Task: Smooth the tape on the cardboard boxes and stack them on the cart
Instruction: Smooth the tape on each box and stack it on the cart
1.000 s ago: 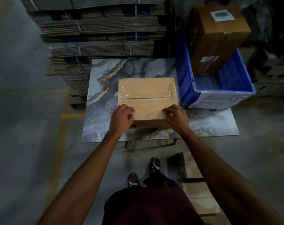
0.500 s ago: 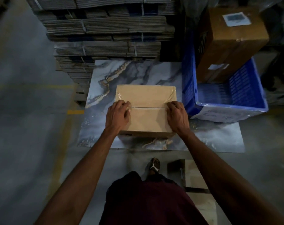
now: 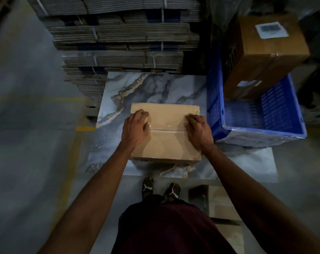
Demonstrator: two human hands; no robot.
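Fingers (image 3: 143,114) of the left hand (image 3: 136,128) lie bent over the far left part of the box (image 3: 166,142), pressing its clear tape (image 3: 167,125); the right hand (image 3: 198,130) presses the same way at the far right, neither clasping anything. That box sits on the marbled worktop (image 3: 155,88), just beside the blue crate (image 3: 217,114). To smooth well, I judge both palms should stay flat and slide outward along the seam, then down over the edges, so wrinkles and trapped air get pushed out rather than folded in.
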